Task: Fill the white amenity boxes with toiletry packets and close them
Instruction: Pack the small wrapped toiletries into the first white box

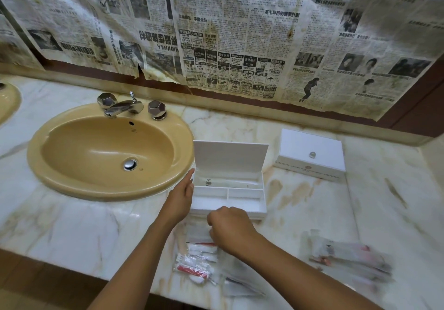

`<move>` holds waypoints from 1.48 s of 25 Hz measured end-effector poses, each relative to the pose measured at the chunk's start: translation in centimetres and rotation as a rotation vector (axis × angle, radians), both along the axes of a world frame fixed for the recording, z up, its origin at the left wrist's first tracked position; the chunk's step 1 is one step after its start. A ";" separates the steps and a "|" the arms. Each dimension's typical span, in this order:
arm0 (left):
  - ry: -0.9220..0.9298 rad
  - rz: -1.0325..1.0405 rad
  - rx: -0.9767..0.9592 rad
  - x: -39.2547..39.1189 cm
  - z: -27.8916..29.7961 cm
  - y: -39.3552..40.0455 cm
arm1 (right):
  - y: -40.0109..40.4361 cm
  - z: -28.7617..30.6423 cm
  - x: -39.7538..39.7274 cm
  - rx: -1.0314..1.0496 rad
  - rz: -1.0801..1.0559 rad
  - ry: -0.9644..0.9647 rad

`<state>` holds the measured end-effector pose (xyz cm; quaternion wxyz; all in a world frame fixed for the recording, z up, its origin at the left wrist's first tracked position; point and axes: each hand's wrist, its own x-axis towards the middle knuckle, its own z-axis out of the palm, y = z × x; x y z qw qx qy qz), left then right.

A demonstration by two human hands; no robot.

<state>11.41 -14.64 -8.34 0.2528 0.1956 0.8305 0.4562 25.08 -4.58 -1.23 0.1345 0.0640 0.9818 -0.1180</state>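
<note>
On the marble counter (72, 232) the right hand (230, 228) curls knuckles-up, grip pinched on clear packets (199, 259), the left hand (180, 199) lies flat, fingers straight, against the open box (228, 189), beyond it a closed box (312, 156), then Chinese newspaper (240, 33).

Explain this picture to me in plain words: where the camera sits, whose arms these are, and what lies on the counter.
There is no machine here. The camera is worn on a person's head and looks down at their own two hands. The left hand rests flat against the side of an open white box, which has compartments and already holds a packet at the back. The right hand reaches into a pile of toiletry packets in front of that box; whether it grips one is unclear. A second pile lies to the right, blurred. A closed white box stands farther back, and a yellow sink sits left.
</note>
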 end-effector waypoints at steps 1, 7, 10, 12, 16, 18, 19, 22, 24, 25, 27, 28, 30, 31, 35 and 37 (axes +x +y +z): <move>-0.008 0.002 -0.001 -0.1 -0.2 0.0 | 0.2 -0.2 0.3 0.020 0.016 -0.023; -0.031 -0.021 0.035 -0.4 -0.8 -0.1 | 1.1 -1.8 1.0 0.072 0.018 -0.061; -0.046 -0.030 0.050 -0.6 -1.0 -0.3 | 1.2 -2.2 1.0 0.063 0.001 -0.079; -0.042 -0.032 0.050 -0.7 -1.1 -0.3 | 1.2 -2.3 1.0 0.070 -0.006 -0.081; -0.061 -0.017 0.041 -0.8 -1.0 -0.1 | 1.4 -2.3 1.0 0.069 -0.011 -0.054; -0.065 -0.008 0.041 -0.7 -1.1 -0.1 | 1.4 -1.8 0.9 0.062 -0.010 -0.050; -0.063 -0.011 0.044 -0.7 -0.9 -0.1 | 1.4 -1.6 0.9 0.054 -0.006 -0.047; -0.055 -0.014 0.029 -0.8 -1.2 -0.1 | 1.1 0.0 0.8 0.036 0.007 -0.005; -0.046 -0.013 0.016 -0.8 -1.0 -0.1 | 1.1 1.5 0.3 0.050 0.006 0.025; -0.048 -0.013 0.020 -0.8 -0.9 -0.1 | 1.3 2.3 0.1 0.051 -0.004 0.039; -0.039 -0.011 0.030 -0.9 -0.9 -0.1 | 1.7 3.9 -0.5 0.060 -0.033 0.058; -0.023 -0.014 0.036 -0.9 -0.9 -0.2 | 2.0 4.6 -0.8 0.073 -0.042 0.075; -0.069 -0.015 0.084 -1.1 -1.0 -0.3 | 2.8 5.9 -1.6 0.088 -0.068 0.125; -0.129 -0.008 0.106 -1.0 -1.0 -0.3 | 3.3 6.4 -2.0 0.095 -0.092 0.151; -0.168 -0.006 0.079 -0.8 -0.7 -0.3 | 5.4 6.6 -4.2 0.086 -0.190 0.236; -0.157 -0.040 0.086 -1.1 -1.1 -0.6 | 6.0 6.0 -5.4 0.066 -0.215 0.259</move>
